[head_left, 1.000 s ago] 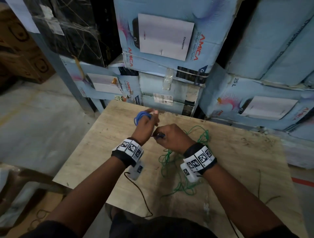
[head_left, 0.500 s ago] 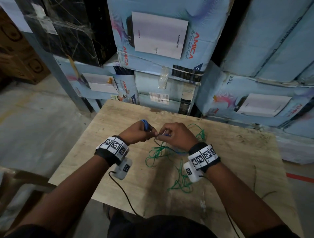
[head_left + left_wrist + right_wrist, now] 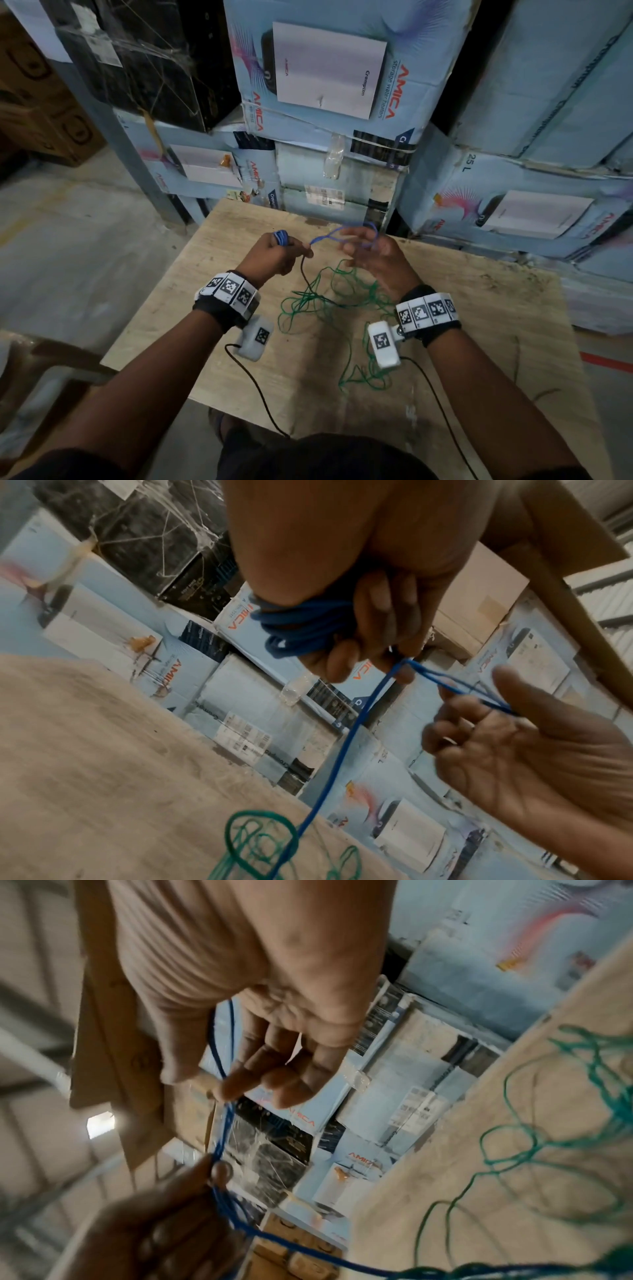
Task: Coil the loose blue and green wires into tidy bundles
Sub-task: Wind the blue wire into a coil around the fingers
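Left hand (image 3: 274, 255) is raised above the far part of the table (image 3: 479, 342), fingers curled tight around a small coil of blue wire (image 3: 301, 627) wound on them; a free strand runs from that fist down to the table, another across to the right. Right hand (image 3: 375, 255) is level with it and just beside, fingers loosely bent, with a loop of the same blue wire hooked over the thumb and pinched at the fingertips (image 3: 236, 1085). Green wire (image 3: 329, 301) lies uncoiled in a loose tangle on the table below and between both wrists; stacked cardboard boxes (image 3: 329, 85) stand behind the table.
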The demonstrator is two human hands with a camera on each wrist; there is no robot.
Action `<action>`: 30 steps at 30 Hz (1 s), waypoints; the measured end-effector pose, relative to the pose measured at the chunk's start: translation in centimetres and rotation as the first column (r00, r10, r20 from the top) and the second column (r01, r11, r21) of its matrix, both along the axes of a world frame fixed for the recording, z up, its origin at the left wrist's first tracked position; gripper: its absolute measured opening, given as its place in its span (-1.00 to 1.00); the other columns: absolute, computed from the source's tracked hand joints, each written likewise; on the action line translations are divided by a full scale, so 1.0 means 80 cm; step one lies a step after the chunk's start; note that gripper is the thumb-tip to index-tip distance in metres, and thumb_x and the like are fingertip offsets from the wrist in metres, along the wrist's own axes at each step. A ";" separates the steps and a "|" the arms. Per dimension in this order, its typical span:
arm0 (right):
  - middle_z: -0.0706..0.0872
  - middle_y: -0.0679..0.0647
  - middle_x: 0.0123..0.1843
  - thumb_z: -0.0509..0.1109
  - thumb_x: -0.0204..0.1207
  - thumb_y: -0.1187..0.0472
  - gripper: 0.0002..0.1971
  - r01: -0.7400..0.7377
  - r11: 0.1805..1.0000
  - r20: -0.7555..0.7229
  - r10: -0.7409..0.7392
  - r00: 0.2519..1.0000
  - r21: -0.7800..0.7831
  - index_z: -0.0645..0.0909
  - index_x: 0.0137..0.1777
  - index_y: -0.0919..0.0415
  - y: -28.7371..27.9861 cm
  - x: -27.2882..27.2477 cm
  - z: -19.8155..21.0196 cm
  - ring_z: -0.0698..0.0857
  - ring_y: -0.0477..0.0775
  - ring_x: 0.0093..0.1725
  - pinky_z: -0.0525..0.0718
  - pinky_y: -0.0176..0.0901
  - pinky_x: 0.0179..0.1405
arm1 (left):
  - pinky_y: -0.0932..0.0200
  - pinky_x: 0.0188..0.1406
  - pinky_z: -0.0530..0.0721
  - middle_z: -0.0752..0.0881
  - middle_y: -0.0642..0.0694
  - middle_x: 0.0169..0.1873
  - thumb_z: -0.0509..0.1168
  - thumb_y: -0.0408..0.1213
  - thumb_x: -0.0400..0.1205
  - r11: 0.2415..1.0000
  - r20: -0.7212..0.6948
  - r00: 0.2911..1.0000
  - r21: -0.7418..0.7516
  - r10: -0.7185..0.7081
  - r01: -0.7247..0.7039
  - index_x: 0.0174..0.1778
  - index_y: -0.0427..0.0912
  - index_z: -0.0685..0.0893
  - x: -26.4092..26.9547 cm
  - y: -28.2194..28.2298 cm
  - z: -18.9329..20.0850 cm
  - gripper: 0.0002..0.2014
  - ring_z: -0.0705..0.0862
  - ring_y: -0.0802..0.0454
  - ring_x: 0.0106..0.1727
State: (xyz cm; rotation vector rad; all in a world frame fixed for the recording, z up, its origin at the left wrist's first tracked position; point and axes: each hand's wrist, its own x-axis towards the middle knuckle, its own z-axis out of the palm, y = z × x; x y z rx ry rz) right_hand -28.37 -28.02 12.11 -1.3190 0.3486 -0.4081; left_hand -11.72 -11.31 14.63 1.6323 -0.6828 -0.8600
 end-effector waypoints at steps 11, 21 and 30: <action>0.83 0.11 0.01 0.44 0.63 -0.02 -0.75 -0.424 0.671 -0.566 0.008 0.825 -0.609 0.77 0.02 0.16 0.033 0.031 -0.087 0.77 0.09 0.01 0.69 -0.05 0.04 | 0.22 -0.56 0.23 0.25 0.06 -0.67 0.24 -0.30 0.74 0.924 -0.279 0.942 -0.278 0.185 -0.263 -0.19 -0.27 0.67 -0.004 -0.039 0.028 -0.78 0.20 0.13 -0.65; 0.67 0.32 0.40 0.46 0.57 0.01 -0.51 -0.651 0.616 -0.895 -0.269 0.357 -0.444 0.64 0.36 0.36 -0.035 -0.037 -0.161 0.67 0.29 0.36 0.64 -0.04 0.26 | 0.08 -0.32 0.00 0.25 0.12 -0.68 0.21 -0.22 0.74 0.811 -0.414 0.823 -0.269 0.390 -0.520 -0.22 -0.09 0.57 0.080 0.010 0.051 -0.80 0.22 0.17 -0.64; 0.76 0.08 0.26 0.49 0.61 0.10 -0.66 -0.039 0.924 -0.320 -0.092 0.943 -0.379 0.67 0.33 0.20 0.016 0.049 -0.042 0.72 0.04 0.27 0.61 -0.01 0.29 | 0.08 -0.43 0.13 0.24 0.06 -0.68 0.26 -0.30 0.71 0.921 -0.298 0.909 -0.169 0.291 -0.350 -0.09 -0.28 0.71 0.011 -0.021 0.006 -0.83 0.22 0.12 -0.66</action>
